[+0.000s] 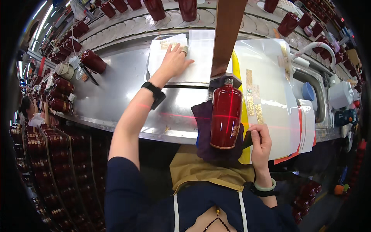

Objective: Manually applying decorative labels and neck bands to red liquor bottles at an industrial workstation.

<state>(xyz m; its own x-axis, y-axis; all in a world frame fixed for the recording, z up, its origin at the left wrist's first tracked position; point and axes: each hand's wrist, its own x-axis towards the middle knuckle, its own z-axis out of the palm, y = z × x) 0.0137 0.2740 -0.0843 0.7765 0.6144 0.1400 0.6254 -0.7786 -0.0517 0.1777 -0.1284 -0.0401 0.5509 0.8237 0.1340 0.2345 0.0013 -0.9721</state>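
My left hand (176, 62) reaches far forward and lies with fingers spread on white paper sheets (155, 58) that carry small gold decals (165, 45). A ring-like band wraps one of its fingers. In front of me a glossy dark red bottle (226, 120) lies on a purple cloth (201, 116), its neck pointing away from me. Red laser lines cross its side. Just right of the bottle's base, my right hand (261, 142) is closed around a dark flat piece (247, 140), mostly hidden by the fingers.
A brown upright post (226, 38) rises behind the bottle. Right of it, a translucent sheet (266, 127) with gold decal strips (250, 91) covers a yellow edge (244, 156). A sink (321, 112) and blue cup (308, 91) stand farther right. Another red bottle (93, 61) is at left; a conveyor (131, 29) runs behind.
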